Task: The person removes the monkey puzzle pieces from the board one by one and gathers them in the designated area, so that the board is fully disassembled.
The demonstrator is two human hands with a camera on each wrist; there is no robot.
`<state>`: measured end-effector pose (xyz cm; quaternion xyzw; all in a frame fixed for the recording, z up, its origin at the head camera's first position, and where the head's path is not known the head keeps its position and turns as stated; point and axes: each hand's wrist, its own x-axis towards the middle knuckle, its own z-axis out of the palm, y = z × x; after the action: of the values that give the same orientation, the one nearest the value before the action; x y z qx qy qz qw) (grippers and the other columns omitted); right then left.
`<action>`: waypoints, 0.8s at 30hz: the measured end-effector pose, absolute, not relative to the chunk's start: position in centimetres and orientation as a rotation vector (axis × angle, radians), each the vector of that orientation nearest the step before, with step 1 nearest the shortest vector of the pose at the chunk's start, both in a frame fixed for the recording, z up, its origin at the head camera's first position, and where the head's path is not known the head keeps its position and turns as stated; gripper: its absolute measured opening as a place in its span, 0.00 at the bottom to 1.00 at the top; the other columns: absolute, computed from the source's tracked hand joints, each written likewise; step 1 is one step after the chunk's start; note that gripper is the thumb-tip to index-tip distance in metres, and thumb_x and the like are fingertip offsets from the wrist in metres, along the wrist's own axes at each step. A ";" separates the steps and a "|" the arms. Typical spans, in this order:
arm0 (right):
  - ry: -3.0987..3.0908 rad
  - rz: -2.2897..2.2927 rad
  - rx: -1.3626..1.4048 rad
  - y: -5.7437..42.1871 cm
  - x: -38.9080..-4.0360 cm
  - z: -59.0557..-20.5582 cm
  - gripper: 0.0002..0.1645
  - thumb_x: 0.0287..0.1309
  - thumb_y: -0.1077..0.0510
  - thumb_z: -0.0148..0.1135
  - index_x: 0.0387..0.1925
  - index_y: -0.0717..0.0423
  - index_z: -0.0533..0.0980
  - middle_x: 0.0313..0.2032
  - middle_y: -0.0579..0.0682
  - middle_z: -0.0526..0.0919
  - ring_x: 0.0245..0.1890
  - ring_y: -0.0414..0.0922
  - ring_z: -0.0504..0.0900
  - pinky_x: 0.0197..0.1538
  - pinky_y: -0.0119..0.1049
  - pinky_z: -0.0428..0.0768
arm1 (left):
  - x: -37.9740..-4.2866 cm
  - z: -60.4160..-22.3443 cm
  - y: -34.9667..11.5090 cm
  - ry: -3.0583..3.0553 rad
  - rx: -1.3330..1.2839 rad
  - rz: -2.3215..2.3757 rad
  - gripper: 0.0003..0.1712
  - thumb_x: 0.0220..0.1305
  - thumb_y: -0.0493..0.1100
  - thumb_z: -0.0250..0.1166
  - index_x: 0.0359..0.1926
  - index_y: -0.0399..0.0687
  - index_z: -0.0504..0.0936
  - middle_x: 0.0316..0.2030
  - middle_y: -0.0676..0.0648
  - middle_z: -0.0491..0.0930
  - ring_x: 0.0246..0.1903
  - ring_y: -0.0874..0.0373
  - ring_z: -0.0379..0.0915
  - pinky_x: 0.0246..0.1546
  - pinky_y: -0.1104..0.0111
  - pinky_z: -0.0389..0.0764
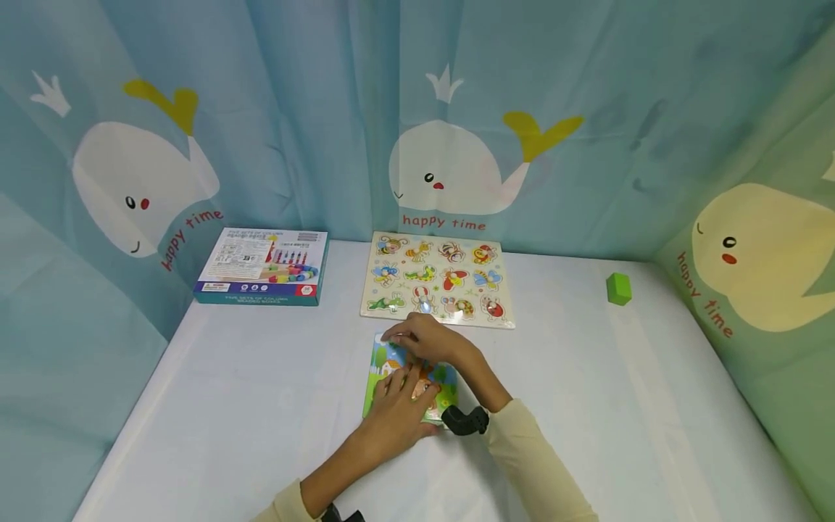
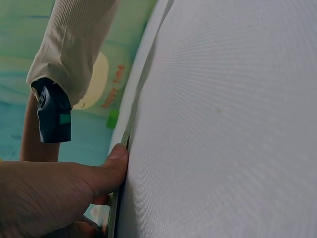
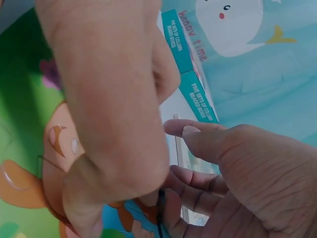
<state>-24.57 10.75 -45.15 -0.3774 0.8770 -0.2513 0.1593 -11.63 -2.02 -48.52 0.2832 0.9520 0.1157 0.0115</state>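
Observation:
A small picture puzzle (image 1: 380,377), with a brown cartoon animal on a green and blue scene, lies flat on the table. My left hand (image 1: 398,417) rests across its front part, fingers spread on the picture. In the left wrist view, the left thumb (image 2: 118,153) lies against the puzzle's edge. Bent over the far part of the puzzle is my right hand (image 1: 427,339), with its fingers curled near the far left corner. The right wrist view shows the right hand (image 3: 262,168) beside a thin dark edge; whether the fingers pinch anything there cannot be told.
Just behind the puzzle lies a wooden insect puzzle board (image 1: 433,290). A boxed bead set (image 1: 261,268) sits at the back left. One green block (image 1: 618,288) stands at the back right. Whale-printed curtains (image 1: 339,130) border the white table (image 1: 261,406).

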 end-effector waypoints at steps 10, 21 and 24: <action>2.454 -0.719 -1.132 10.2 -25.4 -45.5 0.15 0.71 0.60 0.52 0.50 0.55 0.83 0.37 0.50 0.86 0.22 0.34 0.67 0.32 0.27 0.70 | -11.6 -48.1 -2.0 2.906 0.827 0.405 0.38 0.60 0.65 0.62 0.68 0.56 0.70 0.74 0.38 0.55 0.68 0.41 0.55 0.58 0.46 0.68; 2.439 -0.669 -1.088 9.4 -25.0 -44.9 0.12 0.71 0.59 0.52 0.50 0.55 0.78 0.36 0.51 0.80 0.31 0.39 0.69 0.38 0.31 0.71 | -11.5 -48.4 -2.1 2.961 0.892 0.394 0.35 0.61 0.65 0.62 0.64 0.55 0.72 0.74 0.38 0.55 0.65 0.41 0.57 0.56 0.47 0.69; 2.453 -0.651 -1.072 9.3 -24.8 -44.9 0.11 0.72 0.59 0.51 0.50 0.54 0.76 0.40 0.51 0.82 0.37 0.42 0.72 0.41 0.34 0.72 | -11.6 -48.6 -1.9 2.976 0.901 0.399 0.33 0.60 0.64 0.62 0.62 0.55 0.72 0.74 0.38 0.55 0.64 0.42 0.57 0.56 0.47 0.69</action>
<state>-24.84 9.34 -44.89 -0.3819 0.8738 -0.2319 0.1920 -11.56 -1.95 -48.59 0.2873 0.9494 0.1272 0.0035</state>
